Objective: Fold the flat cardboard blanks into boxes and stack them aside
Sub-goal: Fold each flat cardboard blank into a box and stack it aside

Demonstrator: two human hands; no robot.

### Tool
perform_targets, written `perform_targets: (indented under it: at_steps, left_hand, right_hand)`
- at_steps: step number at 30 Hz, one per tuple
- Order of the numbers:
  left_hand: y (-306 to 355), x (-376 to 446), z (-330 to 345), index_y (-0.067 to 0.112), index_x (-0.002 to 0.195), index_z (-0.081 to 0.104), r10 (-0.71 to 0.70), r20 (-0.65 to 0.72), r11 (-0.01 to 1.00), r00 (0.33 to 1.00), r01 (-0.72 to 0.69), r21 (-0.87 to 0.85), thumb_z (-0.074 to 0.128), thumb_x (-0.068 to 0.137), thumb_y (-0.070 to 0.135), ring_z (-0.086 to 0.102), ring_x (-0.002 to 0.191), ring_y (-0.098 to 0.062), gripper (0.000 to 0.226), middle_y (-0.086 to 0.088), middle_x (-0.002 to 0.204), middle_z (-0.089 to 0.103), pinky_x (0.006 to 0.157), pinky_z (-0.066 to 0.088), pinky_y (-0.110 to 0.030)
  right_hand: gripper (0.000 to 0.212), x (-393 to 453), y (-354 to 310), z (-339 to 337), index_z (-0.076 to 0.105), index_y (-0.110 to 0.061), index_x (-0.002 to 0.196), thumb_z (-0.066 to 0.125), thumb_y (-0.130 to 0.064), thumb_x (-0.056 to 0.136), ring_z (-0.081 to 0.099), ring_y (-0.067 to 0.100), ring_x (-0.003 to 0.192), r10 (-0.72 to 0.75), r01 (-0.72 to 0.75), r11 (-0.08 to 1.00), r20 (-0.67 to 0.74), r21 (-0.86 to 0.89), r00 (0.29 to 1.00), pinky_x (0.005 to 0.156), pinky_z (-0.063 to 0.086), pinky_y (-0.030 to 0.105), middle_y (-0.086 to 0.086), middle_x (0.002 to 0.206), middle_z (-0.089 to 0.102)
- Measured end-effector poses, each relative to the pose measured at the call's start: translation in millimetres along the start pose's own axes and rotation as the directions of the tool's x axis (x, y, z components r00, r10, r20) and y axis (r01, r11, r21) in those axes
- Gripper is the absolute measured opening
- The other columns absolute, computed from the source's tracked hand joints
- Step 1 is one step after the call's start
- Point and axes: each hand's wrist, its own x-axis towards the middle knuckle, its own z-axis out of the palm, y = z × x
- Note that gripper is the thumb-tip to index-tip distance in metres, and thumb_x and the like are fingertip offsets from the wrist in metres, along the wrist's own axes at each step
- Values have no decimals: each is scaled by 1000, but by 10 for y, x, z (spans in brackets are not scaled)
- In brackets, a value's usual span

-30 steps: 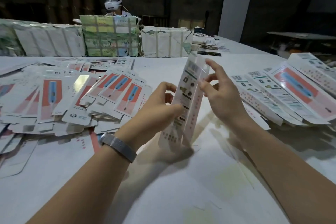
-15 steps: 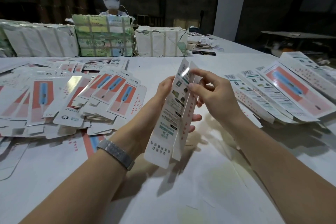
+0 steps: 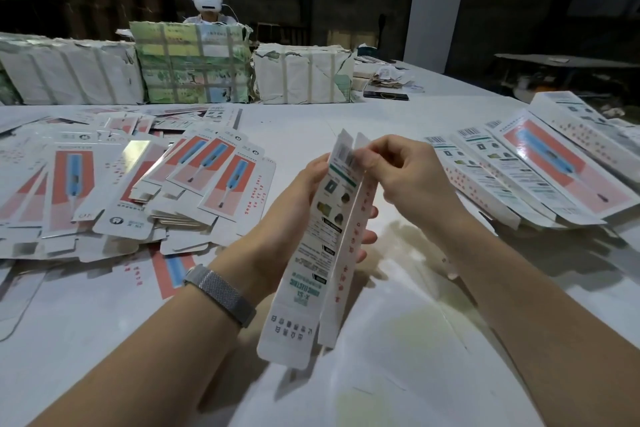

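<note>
A long printed box blank (image 3: 322, 246), partly folded, stands tilted above the white table (image 3: 398, 357). The left hand (image 3: 294, 208) holds it from behind, fingers wrapped round its far side, while the right hand (image 3: 401, 177) pinches its top flap. Flat blanks (image 3: 145, 184) lie spread at left; folded boxes (image 3: 540, 163) are stacked at right. Farther off stand wrapped bundles (image 3: 194, 62) and a person wearing a headset (image 3: 206, 0).

left hand (image 3: 294, 204) palm behind box (image 3: 322, 239)
</note>
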Motion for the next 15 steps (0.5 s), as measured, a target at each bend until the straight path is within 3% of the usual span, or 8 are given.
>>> perform_targets:
  at_steps: [5, 8, 12, 15]
  left_hand:
    - [-3, -61, 24, 20, 141, 46, -13, 39, 998, 999, 11, 63, 33, 103, 52, 73, 88, -33, 51, -23, 117, 68, 69, 61, -39]
    - [35, -23, 63, 13, 143, 41, 3, 13, 994, 1000, -5, 113, 30, 106, 42, 71, 77, -33, 48, -26, 101, 68, 64, 60, -45]
    - [-33, 18, 77, 31, 141, 36, 43, -88, 985, 995, -28, 172, 40, 106, 41, 74, 79, -32, 37, -12, 96, 75, 64, 62, -44]
    - [-90, 28, 78, 45, 145, 27, 101, -130, 988, 986, -84, 133, 40, 107, 39, 75, 75, -27, 41, -4, 89, 77, 59, 61, -38]
  right_hand:
    - [30, 35, -40, -131, 63, -15, 80, 59, -39, 98, 53, 13, 54, 25, -21, 999, 93, -41, 995, 54, 49, 39, -5, 67, 63]
    - [29, 58, -58, -205, 59, -11, 82, 54, -33, 101, 59, 16, 55, 13, -4, 998, 144, -63, 990, 57, 55, 46, -13, 63, 63]
    - [28, 58, -71, -253, 53, -14, 77, 51, -22, 103, 73, 23, 78, 6, -9, 1000, 182, 19, 983, 61, 61, 42, -6, 72, 70]
    - [21, 29, -80, -179, 53, -13, 83, 54, -22, 102, 70, 22, 76, -8, -6, 994, 120, 113, 993, 65, 61, 49, 1, 76, 67]
